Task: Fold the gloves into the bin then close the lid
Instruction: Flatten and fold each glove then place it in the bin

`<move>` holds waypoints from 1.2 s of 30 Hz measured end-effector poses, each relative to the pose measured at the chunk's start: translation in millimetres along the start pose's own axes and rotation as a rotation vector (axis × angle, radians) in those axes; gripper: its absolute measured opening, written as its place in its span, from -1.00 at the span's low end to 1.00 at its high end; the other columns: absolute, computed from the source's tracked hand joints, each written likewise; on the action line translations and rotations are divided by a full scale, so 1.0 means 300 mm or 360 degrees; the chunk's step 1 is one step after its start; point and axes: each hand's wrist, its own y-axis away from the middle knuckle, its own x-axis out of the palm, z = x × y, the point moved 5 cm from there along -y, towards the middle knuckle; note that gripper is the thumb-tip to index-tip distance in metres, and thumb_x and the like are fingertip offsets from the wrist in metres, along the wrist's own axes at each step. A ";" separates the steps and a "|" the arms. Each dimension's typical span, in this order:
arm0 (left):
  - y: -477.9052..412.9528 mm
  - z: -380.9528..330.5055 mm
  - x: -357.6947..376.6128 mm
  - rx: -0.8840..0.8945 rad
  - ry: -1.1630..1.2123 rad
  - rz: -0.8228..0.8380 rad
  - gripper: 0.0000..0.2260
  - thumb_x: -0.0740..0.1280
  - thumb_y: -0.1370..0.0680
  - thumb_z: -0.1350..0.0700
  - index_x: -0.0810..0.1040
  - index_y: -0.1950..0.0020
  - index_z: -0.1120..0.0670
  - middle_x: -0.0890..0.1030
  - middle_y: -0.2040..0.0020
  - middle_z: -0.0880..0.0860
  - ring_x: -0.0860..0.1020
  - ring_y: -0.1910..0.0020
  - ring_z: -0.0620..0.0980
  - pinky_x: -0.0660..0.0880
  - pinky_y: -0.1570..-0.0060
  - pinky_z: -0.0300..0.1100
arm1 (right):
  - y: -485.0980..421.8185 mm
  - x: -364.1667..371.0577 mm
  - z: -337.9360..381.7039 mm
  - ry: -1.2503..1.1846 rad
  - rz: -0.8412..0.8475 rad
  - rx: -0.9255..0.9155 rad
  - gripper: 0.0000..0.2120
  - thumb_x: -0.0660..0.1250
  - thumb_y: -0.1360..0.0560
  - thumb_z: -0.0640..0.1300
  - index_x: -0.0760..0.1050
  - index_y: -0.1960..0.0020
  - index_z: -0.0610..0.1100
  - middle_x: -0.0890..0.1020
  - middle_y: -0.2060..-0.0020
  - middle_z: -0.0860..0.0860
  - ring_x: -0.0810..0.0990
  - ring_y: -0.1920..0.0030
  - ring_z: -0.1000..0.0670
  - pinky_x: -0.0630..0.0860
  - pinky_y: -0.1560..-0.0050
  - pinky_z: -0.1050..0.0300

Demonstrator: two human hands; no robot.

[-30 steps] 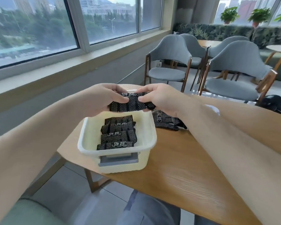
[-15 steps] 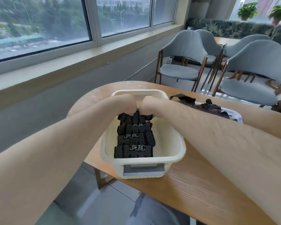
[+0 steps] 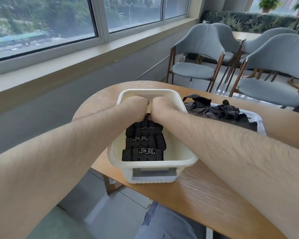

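A cream plastic bin stands on the round wooden table. Inside it, several folded black dotted gloves lie in a row, each with a white logo. My left hand and my right hand are both down inside the far end of the bin, knuckles up, pressing a folded glove at the back of the row. Most of that glove is hidden under my hands. To the right of the bin, a heap of unfolded black gloves lies on the pale lid.
Grey upholstered chairs with wooden legs stand beyond the table, to the right. A long window sill runs along the left wall. My legs show below the table's near edge.
A second ago my hands held the folded glove above the bin. They have since lowered it into the bin's far end and pushed further down behind the row.
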 end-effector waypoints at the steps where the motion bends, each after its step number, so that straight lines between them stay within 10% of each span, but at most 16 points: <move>1: 0.002 0.001 -0.004 0.0013 -0.0066 -0.0025 -0.85 0.41 -0.55 0.13 0.53 -0.09 0.08 0.54 -0.07 0.06 0.53 -0.08 0.09 0.44 0.12 -0.09 | -0.004 0.005 0.004 0.0062 -0.0059 0.0005 -0.82 0.47 -0.52 -0.15 0.58 -0.09 -0.15 0.58 0.13 -0.07 0.54 0.24 -0.08 0.28 0.45 0.16; 6: 0.007 0.001 -0.001 -0.0026 -0.0222 0.0154 -0.88 0.33 -0.58 0.17 0.64 -0.03 0.17 0.44 0.26 0.02 0.51 0.12 0.07 0.46 0.16 -0.15 | -0.015 0.011 0.034 0.0247 -0.0049 -0.0145 -0.81 0.47 -0.50 -0.18 0.49 0.22 -0.12 0.56 0.22 -0.04 0.48 0.35 -0.01 0.27 0.47 0.19; 17: 0.044 -0.015 0.047 0.0049 -0.0370 0.0364 -0.88 0.32 -0.58 0.19 0.61 -0.06 0.15 0.44 0.25 0.02 0.50 0.13 0.07 0.55 -0.03 -0.07 | 0.050 0.014 0.077 0.0743 0.0484 -0.0399 -0.87 0.22 -0.58 -0.22 0.53 -0.06 -0.15 0.48 0.17 -0.06 0.57 0.08 -0.15 0.52 0.16 0.01; 22: 0.071 -0.028 -0.062 0.0033 -0.0058 -0.0144 -0.85 0.24 -0.58 0.24 0.59 -0.04 0.13 0.57 0.11 0.01 0.52 0.12 0.05 0.48 0.16 -0.12 | 0.109 -0.126 0.027 0.0538 -0.0089 -0.0482 -0.86 0.23 -0.56 -0.19 0.48 0.17 -0.12 0.54 0.14 -0.02 0.50 0.13 -0.07 0.40 0.20 0.11; 26: 0.088 -0.106 -0.204 0.0146 0.0177 -0.0522 -0.79 0.17 -0.61 0.27 0.58 -0.09 0.14 0.61 -0.03 0.06 0.55 0.04 0.10 0.38 0.18 -0.13 | 0.160 -0.269 -0.103 0.0242 -0.0512 -0.0555 -0.70 0.11 -0.64 -0.09 0.59 -0.16 -0.14 0.57 -0.12 -0.13 0.45 -0.20 -0.19 0.36 -0.11 -0.01; 36: 0.137 -0.599 -0.459 0.0546 0.0395 -0.0839 -0.79 0.14 -0.64 0.26 0.52 -0.18 0.18 0.57 -0.06 0.10 0.57 -0.10 0.13 0.35 0.07 -0.15 | 0.371 -0.457 -0.593 -0.0129 -0.0881 -0.0410 -0.75 0.18 -0.63 -0.06 0.51 0.13 -0.13 0.57 0.16 -0.10 0.49 0.00 -0.16 0.39 0.08 -0.01</move>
